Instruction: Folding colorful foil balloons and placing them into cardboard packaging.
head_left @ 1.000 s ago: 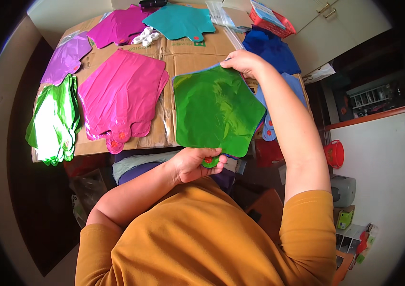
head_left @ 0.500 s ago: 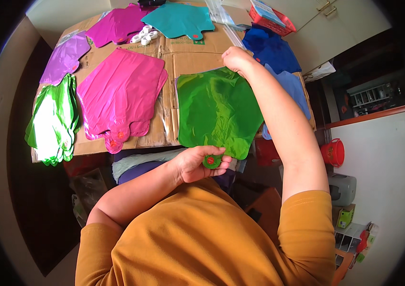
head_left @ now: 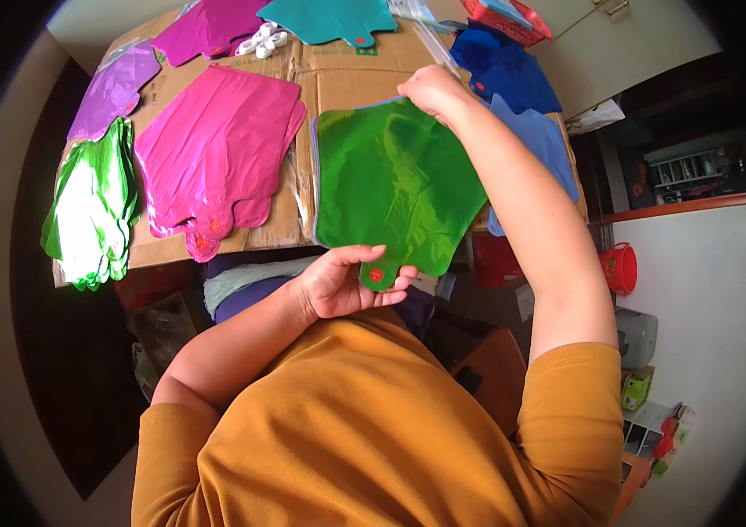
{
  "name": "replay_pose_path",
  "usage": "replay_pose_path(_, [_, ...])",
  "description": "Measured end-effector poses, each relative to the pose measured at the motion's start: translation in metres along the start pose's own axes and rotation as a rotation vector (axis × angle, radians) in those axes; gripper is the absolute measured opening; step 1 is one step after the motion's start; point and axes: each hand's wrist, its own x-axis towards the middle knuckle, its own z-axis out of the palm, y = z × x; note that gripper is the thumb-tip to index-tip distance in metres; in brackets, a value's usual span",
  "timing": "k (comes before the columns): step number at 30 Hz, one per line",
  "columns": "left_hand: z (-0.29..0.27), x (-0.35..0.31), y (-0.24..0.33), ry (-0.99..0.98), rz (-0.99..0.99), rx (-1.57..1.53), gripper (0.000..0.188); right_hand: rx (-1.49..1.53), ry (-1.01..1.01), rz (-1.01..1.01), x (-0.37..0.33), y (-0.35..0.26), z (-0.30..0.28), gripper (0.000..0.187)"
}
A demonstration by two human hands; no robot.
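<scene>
Green sheet [head_left: 395, 176] over cardboard [head_left: 338, 79] edge — long axis fore-aft, tab [head_left: 376, 275] toward wearer. Left hand [head_left: 336, 292] under tab, thumb apart; right hand [head_left: 439, 91] curled at far edge — can't tell grip. Cardboard print [head_left: 338, 51] illegible.

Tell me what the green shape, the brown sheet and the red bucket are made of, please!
The green shape looks like thin, shiny foil or plastic film: it creases and catches bright streaks. The brown sheet seems to be dull cardboard, plain brown with printing on it. The red bucket is probably plastic, from its bright, even colour, but it's small here.
</scene>
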Motion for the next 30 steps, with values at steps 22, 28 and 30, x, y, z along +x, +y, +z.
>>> replay_pose_path(22, [0.024, 0.011, -0.013, 0.255, 0.103, 0.151, 0.01, 0.102, -0.062, -0.122, -0.019, -0.032, -0.001, 0.03])
replay_pose_path(28, [0.036, 0.008, -0.004, 0.258, 0.073, 0.086, 0.012, 0.162, -0.033, -0.149, -0.013, -0.03, 0.006, 0.026])
replay_pose_path(30, [0.038, 0.007, -0.003, 0.252, 0.061, 0.073, 0.011, 0.185, -0.032, -0.165, -0.012, -0.031, 0.008, 0.021])
